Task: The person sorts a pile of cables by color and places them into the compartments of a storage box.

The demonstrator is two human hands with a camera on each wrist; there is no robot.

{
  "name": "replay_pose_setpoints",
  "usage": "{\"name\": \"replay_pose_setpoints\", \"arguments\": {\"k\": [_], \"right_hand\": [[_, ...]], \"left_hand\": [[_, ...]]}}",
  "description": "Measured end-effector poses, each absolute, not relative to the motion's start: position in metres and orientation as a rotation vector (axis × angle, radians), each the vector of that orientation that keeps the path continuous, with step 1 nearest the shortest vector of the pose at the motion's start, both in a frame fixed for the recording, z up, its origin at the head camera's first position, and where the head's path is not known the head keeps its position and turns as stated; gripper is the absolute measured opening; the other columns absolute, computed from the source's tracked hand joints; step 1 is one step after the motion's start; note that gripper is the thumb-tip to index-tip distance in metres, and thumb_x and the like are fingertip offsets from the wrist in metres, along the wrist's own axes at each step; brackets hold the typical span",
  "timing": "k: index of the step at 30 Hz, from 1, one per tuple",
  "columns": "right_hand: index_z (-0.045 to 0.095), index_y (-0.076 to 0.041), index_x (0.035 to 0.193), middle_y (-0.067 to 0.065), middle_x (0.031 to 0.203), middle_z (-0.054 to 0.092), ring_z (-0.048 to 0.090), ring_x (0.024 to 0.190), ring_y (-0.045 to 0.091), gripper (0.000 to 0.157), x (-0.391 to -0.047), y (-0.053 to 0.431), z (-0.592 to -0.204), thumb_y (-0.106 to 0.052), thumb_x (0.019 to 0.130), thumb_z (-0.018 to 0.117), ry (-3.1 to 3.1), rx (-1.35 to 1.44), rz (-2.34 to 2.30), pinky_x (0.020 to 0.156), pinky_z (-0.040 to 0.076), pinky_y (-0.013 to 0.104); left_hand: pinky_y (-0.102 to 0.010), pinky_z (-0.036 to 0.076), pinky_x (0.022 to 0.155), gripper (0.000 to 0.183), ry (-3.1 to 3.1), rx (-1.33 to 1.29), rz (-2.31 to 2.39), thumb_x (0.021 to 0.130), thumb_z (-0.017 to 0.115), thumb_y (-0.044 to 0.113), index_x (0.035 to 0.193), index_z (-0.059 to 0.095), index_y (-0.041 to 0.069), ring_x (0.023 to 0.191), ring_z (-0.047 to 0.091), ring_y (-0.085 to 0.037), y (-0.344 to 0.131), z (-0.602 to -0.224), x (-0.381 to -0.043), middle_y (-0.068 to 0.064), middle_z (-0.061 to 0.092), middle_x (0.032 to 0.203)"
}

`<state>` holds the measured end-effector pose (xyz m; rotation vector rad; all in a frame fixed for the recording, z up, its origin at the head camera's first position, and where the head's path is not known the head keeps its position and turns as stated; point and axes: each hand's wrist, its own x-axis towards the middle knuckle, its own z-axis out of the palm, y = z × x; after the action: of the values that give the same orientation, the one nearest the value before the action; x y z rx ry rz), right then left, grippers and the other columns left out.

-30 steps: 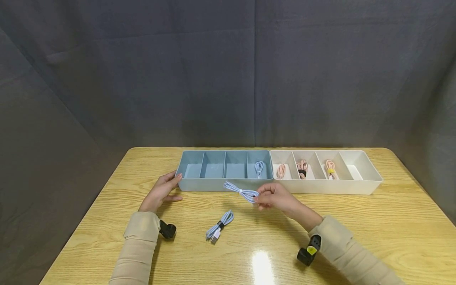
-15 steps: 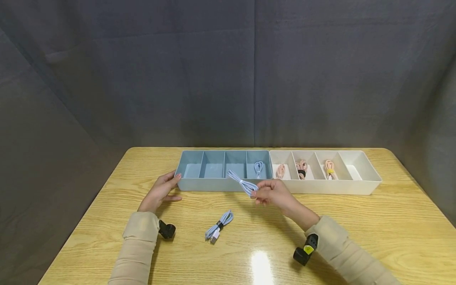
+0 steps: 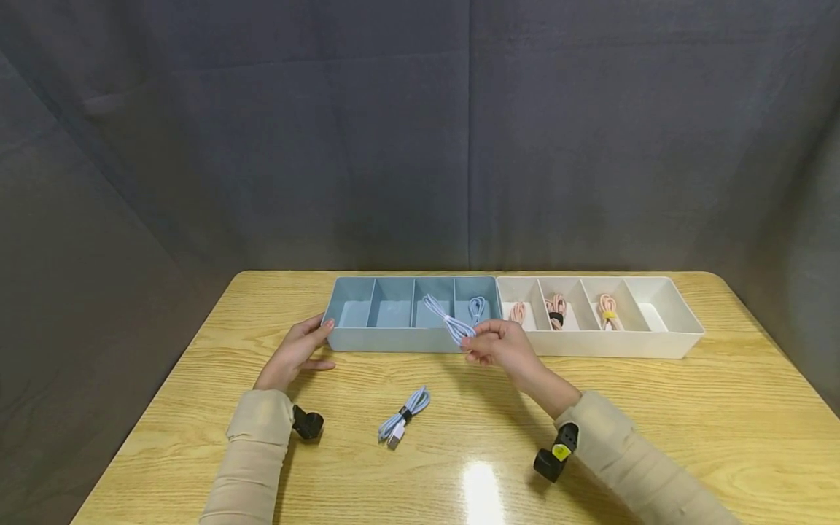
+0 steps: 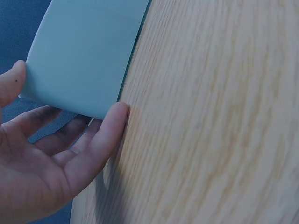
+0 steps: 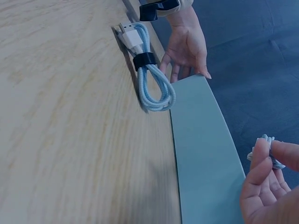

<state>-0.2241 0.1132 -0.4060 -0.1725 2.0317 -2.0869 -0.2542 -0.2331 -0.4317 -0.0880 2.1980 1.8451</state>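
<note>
In the head view my right hand (image 3: 504, 350) pinches a coiled light-blue cable (image 3: 447, 318) between thumb and fingers. A white tie gathers the coil's middle, and its far end overlaps the third compartment from the left of the blue divided box (image 3: 387, 340). My left hand (image 3: 298, 354) rests at that box's left end, the thumb at the front corner; the left wrist view shows the fingers (image 4: 114, 121) lying loosely along the end wall. A second light-blue cable (image 3: 477, 310) lies in the box's rightmost compartment. Another light-blue USB cable (image 3: 404, 417), wrapped with a black strap, lies on the table.
Abutting the blue box on its right is a white divided box (image 3: 604, 344). Three of its compartments hold pink cable bundles, such as one with a yellow tie (image 3: 608, 312). Both boxes stand near the back edge of the wooden table (image 3: 315, 481), before a grey curtain (image 3: 394, 146).
My right hand has moved up and slightly back toward the blue box, and the held cable has tilted and now overlaps the compartments. The left hand has stayed in place.
</note>
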Motion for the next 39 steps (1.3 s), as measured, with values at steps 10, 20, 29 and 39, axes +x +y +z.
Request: {"name": "replay_pose_setpoints", "arguments": {"k": [10, 20, 29, 39], "right_hand": [[0.057, 0.005, 0.086, 0.005, 0.068, 0.066, 0.061, 0.055, 0.01, 0.011, -0.232, 0.107, -0.4, -0.001, 0.082, 0.065, 2.047, -0.067, -2.115, 0.048, 0.047, 0.017], [0.054, 0.005, 0.095, 0.002, 0.069, 0.066, 0.06, 0.056, 0.008, 0.018, -0.241, 0.095, -0.399, -0.004, 0.083, 0.064, 2.08, 0.018, -2.174, 0.051, 0.047, 0.018], [0.055, 0.006, 0.095, 0.005, 0.069, 0.066, 0.061, 0.053, 0.008, 0.019, -0.253, 0.084, -0.4, -0.002, 0.081, 0.066, 2.084, 0.147, -2.164, 0.048, 0.048, 0.017], [0.05, 0.013, 0.117, 0.02, 0.081, 0.066, 0.062, 0.052, 0.01, 0.037, -0.258, 0.08, -0.398, 0.005, 0.082, 0.062, 1.991, 0.102, -2.162, 0.051, 0.053, 0.02]], "left_hand": [[-0.041, 0.055, 0.073, 0.063, 2.186, -0.093, 1.856, 0.096, 0.045, 0.035, 0.145, 0.019, 0.005, 0.126, 0.032, -0.038, -0.233, -0.433, -0.254, -0.021, 0.027, 0.143], [-0.041, 0.055, 0.074, 0.062, 2.194, -0.094, 1.85, 0.097, 0.044, 0.033, 0.145, 0.019, 0.005, 0.126, 0.032, -0.038, -0.233, -0.433, -0.254, -0.021, 0.028, 0.143], [-0.042, 0.055, 0.075, 0.062, 2.191, -0.101, 1.837, 0.097, 0.043, 0.034, 0.146, 0.017, 0.006, 0.127, 0.031, -0.038, -0.234, -0.432, -0.253, -0.021, 0.026, 0.144], [-0.041, 0.055, 0.075, 0.06, 2.193, -0.098, 1.841, 0.098, 0.042, 0.032, 0.146, 0.017, 0.005, 0.125, 0.032, -0.038, -0.233, -0.431, -0.254, -0.022, 0.027, 0.142]]}}
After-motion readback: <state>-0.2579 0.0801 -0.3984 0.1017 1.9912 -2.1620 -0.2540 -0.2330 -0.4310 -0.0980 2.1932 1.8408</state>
